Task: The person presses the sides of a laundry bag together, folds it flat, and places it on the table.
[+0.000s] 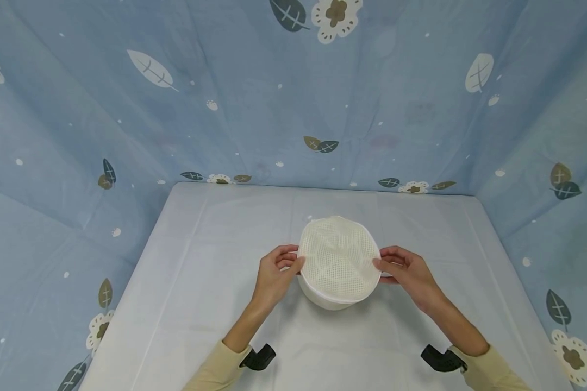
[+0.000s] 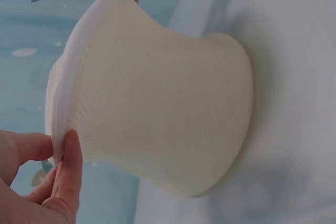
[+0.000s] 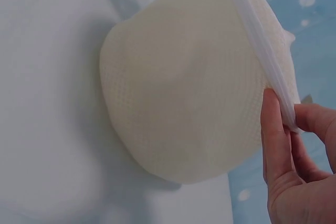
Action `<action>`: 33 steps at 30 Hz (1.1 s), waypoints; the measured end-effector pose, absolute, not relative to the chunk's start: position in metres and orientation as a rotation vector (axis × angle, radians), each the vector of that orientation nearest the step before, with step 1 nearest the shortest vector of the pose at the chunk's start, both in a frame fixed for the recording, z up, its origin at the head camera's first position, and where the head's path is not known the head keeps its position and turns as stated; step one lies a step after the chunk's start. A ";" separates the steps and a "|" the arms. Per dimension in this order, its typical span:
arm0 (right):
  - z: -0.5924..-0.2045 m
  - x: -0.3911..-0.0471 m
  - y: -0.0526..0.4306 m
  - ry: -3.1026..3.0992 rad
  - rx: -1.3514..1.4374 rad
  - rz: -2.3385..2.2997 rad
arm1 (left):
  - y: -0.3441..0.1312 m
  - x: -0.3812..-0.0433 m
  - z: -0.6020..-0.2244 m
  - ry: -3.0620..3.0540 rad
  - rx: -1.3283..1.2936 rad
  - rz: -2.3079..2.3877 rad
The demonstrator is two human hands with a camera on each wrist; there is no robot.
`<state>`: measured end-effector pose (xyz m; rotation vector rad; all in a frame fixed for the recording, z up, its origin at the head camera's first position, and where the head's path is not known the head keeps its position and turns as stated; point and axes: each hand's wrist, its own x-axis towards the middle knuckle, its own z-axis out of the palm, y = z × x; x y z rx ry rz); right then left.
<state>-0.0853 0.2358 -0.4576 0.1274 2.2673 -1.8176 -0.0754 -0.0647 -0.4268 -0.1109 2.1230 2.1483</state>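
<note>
Between the hands is a round, cream mesh laundry bag (image 1: 339, 260) with a white piped rim and soft drum-shaped sides. My left hand (image 1: 275, 274) pinches the left side of the rim, thumb on top and fingers beneath. On the opposite side my right hand (image 1: 410, 276) pinches the rim the same way. In the left wrist view the side wall of the bag (image 2: 157, 93) bows inward below the piping. The right wrist view shows the wall of the bag (image 3: 184, 82) bulging, with the rim tilted. Its lower end is close over the white cloth.
A white cloth-covered table (image 1: 215, 260) lies under the hands. Blue curtain fabric (image 1: 254, 98) printed with leaves and flowers surrounds it at the back and both sides. Black wrist straps (image 1: 257, 358) sit at the cream sleeves (image 1: 220, 366).
</note>
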 end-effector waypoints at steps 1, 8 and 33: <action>-0.459 -0.085 0.236 2.263 0.132 -1.818 | -0.065 -0.075 -0.428 2.125 -0.111 2.144; -0.468 -0.085 0.234 2.254 0.168 -1.803 | -0.066 -0.076 -0.434 2.130 -0.093 2.136; -0.501 -0.091 0.230 2.163 0.226 -1.835 | -0.068 -0.089 -0.477 2.217 -0.068 2.038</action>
